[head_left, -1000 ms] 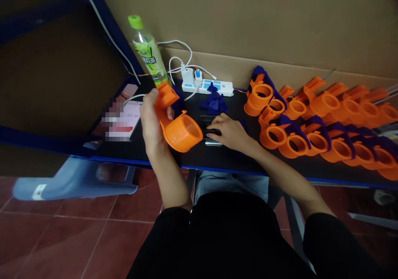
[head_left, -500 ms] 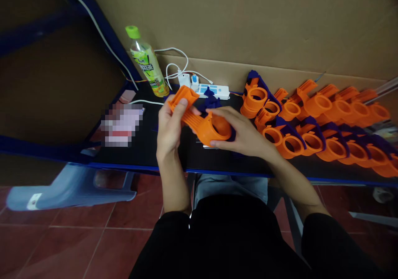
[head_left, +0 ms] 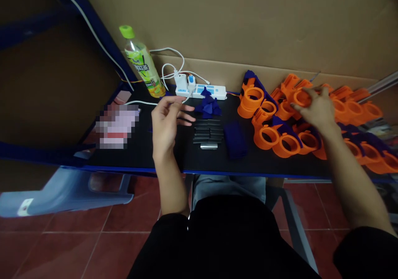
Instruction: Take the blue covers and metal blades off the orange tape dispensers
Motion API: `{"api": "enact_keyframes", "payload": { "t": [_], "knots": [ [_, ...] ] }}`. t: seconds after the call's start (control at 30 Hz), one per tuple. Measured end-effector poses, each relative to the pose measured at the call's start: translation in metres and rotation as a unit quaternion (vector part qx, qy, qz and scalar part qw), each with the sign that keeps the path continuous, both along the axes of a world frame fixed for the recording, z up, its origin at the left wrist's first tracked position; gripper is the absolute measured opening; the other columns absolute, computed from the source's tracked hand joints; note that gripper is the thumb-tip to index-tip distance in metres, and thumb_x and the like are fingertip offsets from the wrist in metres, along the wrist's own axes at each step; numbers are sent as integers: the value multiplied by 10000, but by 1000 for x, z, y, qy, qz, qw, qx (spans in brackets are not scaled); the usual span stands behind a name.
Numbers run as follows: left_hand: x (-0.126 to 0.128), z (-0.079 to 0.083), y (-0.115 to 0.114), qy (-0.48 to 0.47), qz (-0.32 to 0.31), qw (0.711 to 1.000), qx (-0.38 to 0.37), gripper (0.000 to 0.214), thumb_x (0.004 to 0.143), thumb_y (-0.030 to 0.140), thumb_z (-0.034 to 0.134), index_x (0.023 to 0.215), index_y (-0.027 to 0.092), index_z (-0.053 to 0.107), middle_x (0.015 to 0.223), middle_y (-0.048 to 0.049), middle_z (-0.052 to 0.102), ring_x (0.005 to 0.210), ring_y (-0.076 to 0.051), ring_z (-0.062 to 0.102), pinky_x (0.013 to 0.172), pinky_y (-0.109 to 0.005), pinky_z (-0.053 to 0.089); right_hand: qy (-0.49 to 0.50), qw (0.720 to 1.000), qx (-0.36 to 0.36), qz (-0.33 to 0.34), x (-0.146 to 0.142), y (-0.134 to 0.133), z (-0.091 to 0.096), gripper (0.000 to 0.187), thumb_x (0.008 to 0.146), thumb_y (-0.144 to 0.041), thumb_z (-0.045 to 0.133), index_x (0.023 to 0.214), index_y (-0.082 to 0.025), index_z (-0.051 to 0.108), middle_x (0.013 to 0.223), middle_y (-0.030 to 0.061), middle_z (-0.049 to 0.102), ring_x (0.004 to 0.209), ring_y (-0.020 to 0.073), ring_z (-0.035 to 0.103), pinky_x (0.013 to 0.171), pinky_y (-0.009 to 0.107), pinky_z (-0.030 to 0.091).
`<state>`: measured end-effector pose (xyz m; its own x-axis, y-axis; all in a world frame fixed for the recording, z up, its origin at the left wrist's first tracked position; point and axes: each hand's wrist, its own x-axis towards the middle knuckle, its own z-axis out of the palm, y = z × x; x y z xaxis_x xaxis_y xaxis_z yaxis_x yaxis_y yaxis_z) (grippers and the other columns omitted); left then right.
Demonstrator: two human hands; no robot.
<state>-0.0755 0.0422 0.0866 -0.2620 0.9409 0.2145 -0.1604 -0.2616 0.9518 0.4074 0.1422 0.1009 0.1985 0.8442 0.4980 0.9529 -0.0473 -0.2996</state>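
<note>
At the right, my right hand [head_left: 321, 107] has its fingers around an orange plastic part with a round ring [head_left: 301, 98], which sits among the other orange parts in the back row. My left hand [head_left: 166, 125] is held over the middle of the table, its fingers apart and holding nothing. Just right of it lie a stack of black strips [head_left: 207, 130] and a small silver piece [head_left: 209, 146]. Behind the strips is a heap of dark blue scraps [head_left: 209, 106]. A folded dark blue cloth [head_left: 235, 140] lies beside the strips.
Orange ring parts with blue cloth [head_left: 286, 145] line the table's right side. A white power strip [head_left: 214, 91] with cables and a green-capped bottle [head_left: 141, 65] stand at the back. A blurred-out pinkish item [head_left: 116, 125] lies left. A grey-blue stool [head_left: 68, 192] is below.
The orange part has gone from between both hands to the back row at right, with my right hand. My left hand has let go of it and stayed about in place.
</note>
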Motion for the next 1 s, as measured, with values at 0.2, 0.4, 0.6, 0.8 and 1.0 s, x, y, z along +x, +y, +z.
{"api": "enact_keyframes", "payload": {
  "t": [0.2,0.4,0.6,0.8,1.0],
  "knots": [
    [1,0,1,17,-1,1000,5,175,931,373,774,992,216,727,811,-33,788,573,-135,726,479,-210,555,-55,997,-46,-17,-12,-4,-15,799,781,-440,953,1488,-141,729,1449,323,621,1318,355,639,997,504,384],
    [4,1,0,33,-10,999,-8,183,947,374,746,984,195,725,799,-30,783,545,-133,716,435,-194,532,-134,985,-107,-19,-19,-9,-18,660,1097,-569,574,1637,-190,541,1538,264,543,1448,303,515,1127,448,300],
    [3,1,0,37,-13,999,-8,181,981,380,732,976,199,730,794,-45,774,534,-134,710,427,-196,519,-168,978,-114,-52,-28,-15,-18,729,1094,-588,571,1681,-171,457,1586,257,504,1471,314,426,1115,423,252],
    [4,0,1,37,-18,999,-11,202,997,390,720,979,189,730,799,-57,778,541,-135,715,435,-195,519,-209,976,-65,18,-58,-15,6,475,1148,-311,485,1552,-96,611,1482,276,615,1401,284,441,1056,409,266],
    [3,0,0,40,-17,999,-8,230,992,414,719,983,185,729,799,-59,778,547,-135,718,441,-193,522,-275,934,-220,53,-104,26,25,488,1152,-338,477,1420,4,701,1300,320,701,1356,301,562,1036,424,303]
  ]
}}
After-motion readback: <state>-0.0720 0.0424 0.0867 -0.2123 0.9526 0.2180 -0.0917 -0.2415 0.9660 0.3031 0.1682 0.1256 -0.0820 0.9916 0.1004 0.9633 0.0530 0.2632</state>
